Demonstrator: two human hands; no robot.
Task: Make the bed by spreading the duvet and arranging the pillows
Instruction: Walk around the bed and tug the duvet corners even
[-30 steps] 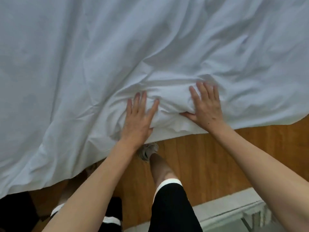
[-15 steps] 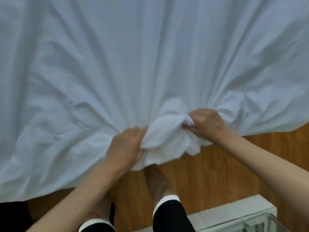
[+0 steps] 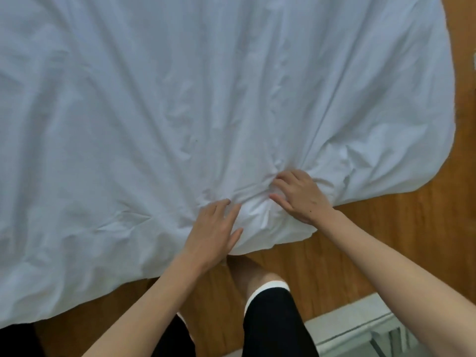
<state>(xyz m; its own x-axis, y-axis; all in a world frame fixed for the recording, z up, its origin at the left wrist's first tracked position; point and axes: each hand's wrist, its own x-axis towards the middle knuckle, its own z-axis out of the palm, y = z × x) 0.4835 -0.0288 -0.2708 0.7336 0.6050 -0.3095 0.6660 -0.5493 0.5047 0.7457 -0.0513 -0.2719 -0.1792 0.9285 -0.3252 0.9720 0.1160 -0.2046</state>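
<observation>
Both hands work the near edge of the white duvet (image 3: 206,99), which covers nearly the whole view and hangs over the wooden floor (image 3: 386,228) at the person's feet. Left hand (image 3: 215,229) lies flat on the cloth with fingers straight and slightly spread, holding nothing, pressing beside a bunched lump of fabric (image 3: 260,222) at the hem. Right hand (image 3: 300,194) sits just across that lump, its fingertips bent and digging into the folds; whether it truly pinches the cloth or only pushes it I cannot tell. The hands are close but not touching, the lump between them. To do this step well, I judge the bunch should be drawn outward along the hem, one hand anchoring while the other sweeps away, so the creases radiating from it relax. Both forearms reach forward and slightly inward, wrists low. No pillows are in view. A pale ledge (image 3: 360,328) lies at lower right.
</observation>
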